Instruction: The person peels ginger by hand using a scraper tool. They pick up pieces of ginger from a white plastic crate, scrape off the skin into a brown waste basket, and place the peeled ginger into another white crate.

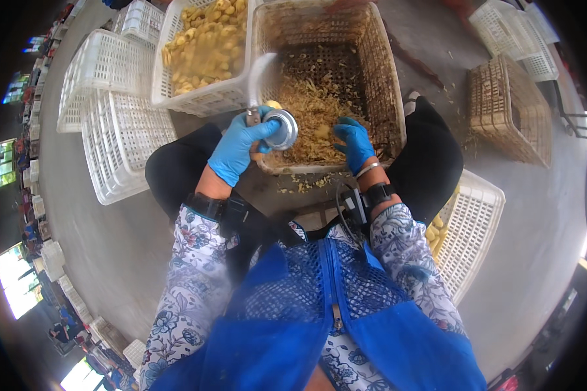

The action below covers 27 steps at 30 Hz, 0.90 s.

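Note:
My left hand (238,146), in a blue glove, is closed around a curved-blade knife (259,81) whose pale blade points up and away. A round silver metal piece (282,130) is held in the same hand; its exact kind I cannot tell. A bit of something yellow (273,104) shows just behind that hand. Above the near right part of a dirty brown plastic crate (388,85), my right hand (355,143), also blue-gloved, has its fingers apart with nothing visible in them. Pale yellow-brown peelings (306,104) lie inside the crate, below both hands.
A white crate (205,101) of yellow peeled produce (209,45) stands at the far left. More white crates (120,140) stack beside it. A brown crate (509,111) stands at right; another white crate (476,208) holds yellow pieces by my right leg. Scraps (303,182) litter the floor.

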Each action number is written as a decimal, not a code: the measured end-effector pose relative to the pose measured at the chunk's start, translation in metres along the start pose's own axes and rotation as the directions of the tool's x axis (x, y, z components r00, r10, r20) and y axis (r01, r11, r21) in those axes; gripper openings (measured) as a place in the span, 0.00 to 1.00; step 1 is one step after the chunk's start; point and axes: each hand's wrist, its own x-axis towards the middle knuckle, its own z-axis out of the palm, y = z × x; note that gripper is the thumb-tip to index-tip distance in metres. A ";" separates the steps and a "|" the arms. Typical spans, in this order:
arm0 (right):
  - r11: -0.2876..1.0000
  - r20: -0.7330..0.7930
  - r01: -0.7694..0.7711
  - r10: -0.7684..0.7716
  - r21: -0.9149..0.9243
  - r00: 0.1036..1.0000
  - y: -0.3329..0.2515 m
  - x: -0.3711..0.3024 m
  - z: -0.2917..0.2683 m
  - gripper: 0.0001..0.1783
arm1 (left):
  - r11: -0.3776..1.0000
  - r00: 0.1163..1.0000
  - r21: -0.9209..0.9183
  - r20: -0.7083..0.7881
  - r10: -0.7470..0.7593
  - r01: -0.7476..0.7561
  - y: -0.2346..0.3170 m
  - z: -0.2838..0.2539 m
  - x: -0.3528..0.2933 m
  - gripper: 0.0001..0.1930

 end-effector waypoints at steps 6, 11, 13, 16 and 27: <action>0.923 0.570 -0.107 -0.134 0.370 0.810 -0.027 -0.086 0.033 0.22 | 0.980 0.932 -0.157 0.356 -0.061 0.124 -0.011 0.036 -0.005 0.15; 0.932 0.594 0.079 -0.290 0.355 0.751 -0.037 -0.105 0.019 0.21 | 0.974 0.912 -0.137 0.394 -0.116 0.183 -0.013 0.052 -0.016 0.10; 0.967 0.515 0.248 -0.241 0.057 0.822 -0.036 -0.105 0.013 0.18 | 0.969 0.908 -0.123 0.391 -0.151 0.215 -0.021 0.050 -0.016 0.08; 0.956 0.438 0.280 -0.290 0.088 0.851 -0.040 -0.114 0.003 0.16 | 0.973 0.902 -0.116 0.410 -0.138 0.201 -0.014 0.055 -0.025 0.08; 0.920 0.208 0.338 -0.377 0.199 0.903 -0.022 -0.127 -0.028 0.17 | 0.998 0.996 -0.024 0.061 -0.061 0.062 -0.033 0.082 -0.023 0.09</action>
